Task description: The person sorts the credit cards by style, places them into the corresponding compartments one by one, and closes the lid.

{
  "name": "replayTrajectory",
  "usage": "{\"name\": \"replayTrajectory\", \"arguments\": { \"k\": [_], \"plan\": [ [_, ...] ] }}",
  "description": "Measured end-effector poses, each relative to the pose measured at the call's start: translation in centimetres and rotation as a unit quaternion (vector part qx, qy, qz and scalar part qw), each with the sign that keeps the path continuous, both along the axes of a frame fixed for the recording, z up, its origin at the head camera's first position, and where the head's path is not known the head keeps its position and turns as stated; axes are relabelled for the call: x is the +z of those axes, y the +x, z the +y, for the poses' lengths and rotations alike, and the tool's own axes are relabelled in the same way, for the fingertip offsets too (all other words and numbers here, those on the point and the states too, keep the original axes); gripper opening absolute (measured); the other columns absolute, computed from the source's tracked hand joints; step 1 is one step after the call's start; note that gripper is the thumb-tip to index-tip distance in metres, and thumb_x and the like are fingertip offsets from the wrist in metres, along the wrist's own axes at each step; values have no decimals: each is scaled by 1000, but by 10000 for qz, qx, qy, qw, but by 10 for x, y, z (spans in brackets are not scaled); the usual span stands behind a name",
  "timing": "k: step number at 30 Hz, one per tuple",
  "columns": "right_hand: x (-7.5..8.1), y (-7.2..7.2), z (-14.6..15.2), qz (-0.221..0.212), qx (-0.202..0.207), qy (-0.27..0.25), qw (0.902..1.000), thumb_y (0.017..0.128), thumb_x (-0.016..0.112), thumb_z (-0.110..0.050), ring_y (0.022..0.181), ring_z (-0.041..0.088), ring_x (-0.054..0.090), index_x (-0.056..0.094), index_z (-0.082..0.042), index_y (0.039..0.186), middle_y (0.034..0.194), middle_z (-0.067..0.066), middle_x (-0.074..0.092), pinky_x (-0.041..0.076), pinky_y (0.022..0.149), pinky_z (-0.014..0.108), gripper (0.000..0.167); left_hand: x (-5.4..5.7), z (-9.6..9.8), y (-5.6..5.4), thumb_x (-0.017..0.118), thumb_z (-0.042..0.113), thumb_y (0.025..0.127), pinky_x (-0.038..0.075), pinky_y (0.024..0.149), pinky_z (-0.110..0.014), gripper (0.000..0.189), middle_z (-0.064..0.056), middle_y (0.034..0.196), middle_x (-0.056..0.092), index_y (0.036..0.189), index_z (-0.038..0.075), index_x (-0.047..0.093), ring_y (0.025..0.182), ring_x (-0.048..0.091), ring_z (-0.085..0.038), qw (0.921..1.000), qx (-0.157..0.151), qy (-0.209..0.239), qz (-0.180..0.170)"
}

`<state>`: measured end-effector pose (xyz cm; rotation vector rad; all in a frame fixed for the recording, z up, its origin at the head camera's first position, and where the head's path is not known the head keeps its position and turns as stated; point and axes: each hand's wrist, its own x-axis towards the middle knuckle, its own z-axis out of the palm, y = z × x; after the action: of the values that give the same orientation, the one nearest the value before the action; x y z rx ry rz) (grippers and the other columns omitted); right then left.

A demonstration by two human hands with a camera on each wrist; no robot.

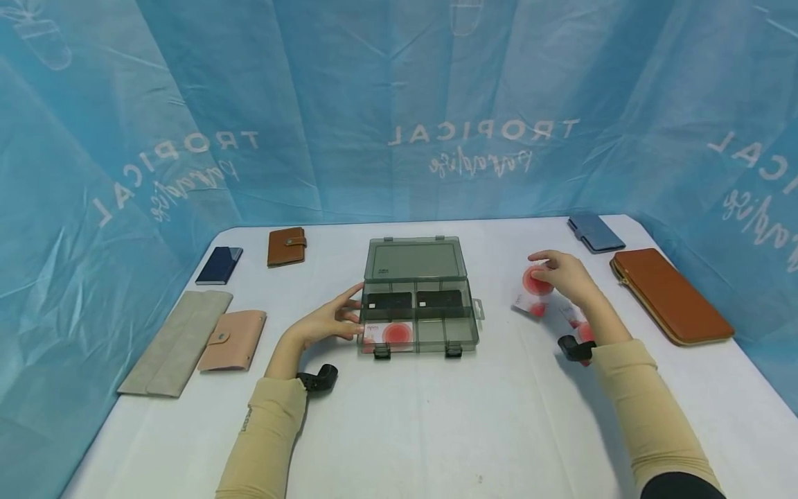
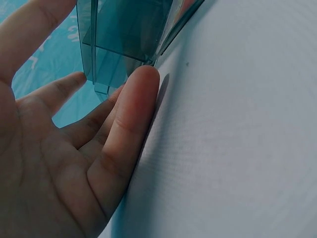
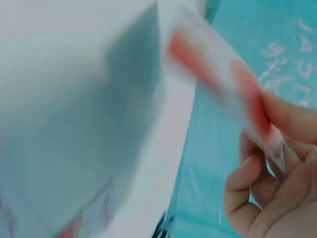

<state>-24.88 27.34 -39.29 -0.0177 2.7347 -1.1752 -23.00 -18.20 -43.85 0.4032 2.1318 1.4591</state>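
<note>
A translucent grey-green compartment box (image 1: 432, 335) lies with its lid (image 1: 414, 260) raised at the back. Two black cards (image 1: 439, 299) occupy its rear compartments, and a white card with a red circle (image 1: 397, 333) lies in the front left one. My left hand (image 1: 324, 320) touches the box's left side with spread, relaxed fingers. Away to the right of the box, my right hand (image 1: 566, 276) pinches a white-and-red card (image 1: 528, 303) between thumb and fingers, above the table. The same card (image 3: 228, 79) appears blurred in the right wrist view.
More white-and-red cards (image 1: 582, 327) lie under my right forearm, partly hidden. To the right are a blue wallet (image 1: 596, 233) and a brown zip wallet (image 1: 673, 294). Along the left stand a brown wallet (image 1: 285, 248), a navy holder (image 1: 218, 266), a pink wallet (image 1: 233, 339) and a grey folder (image 1: 171, 346).
</note>
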Motion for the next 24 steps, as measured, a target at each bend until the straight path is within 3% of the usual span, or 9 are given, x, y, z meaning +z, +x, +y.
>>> {"name": "replayTrajectory", "arguments": {
  "k": [5,8,12,20,24],
  "plan": [
    [7,8,-19,-72,-242,-1335,9907,95,51,-25,84,14,52,47,-1,133,110,13,55,48,77,32,44,2,0,2,71,17,83,51,72,-35,93,-23,144,23,150,26,8,110,46,-31,10000,-8,-21,12],
    [11,11,-38,-191,-273,-1890,9814,94,54,-24,78,8,51,48,1,125,98,0,55,47,73,25,41,2,-1,1,72,19,82,51,72,-35,94,-22,144,23,150,26,8,110,46,-30,10000,-21,-3,6],
    [13,17,-69,-318,-36,-2353,9714,92,54,-16,71,8,52,49,4,112,85,-4,56,47,68,23,29,0,-1,-1,72,20,82,51,73,-36,94,-22,144,23,150,26,8,109,46,-30,10000,-51,21,7],
    [5,36,-134,-556,855,-2068,9731,91,57,-9,74,15,57,51,0,121,96,10,63,51,72,32,32,-1,-1,-1,72,18,82,52,74,-36,94,-23,144,22,150,25,8,111,46,-31,10000,-38,31,6],
    [-4,39,-160,-366,1077,-1798,9771,89,61,-6,78,18,59,58,-2,113,94,11,59,54,69,33,25,-1,-1,-1,72,18,82,52,74,-37,94,-23,144,23,150,26,8,112,46,-32,10000,-27,7,12]
  ]
}}
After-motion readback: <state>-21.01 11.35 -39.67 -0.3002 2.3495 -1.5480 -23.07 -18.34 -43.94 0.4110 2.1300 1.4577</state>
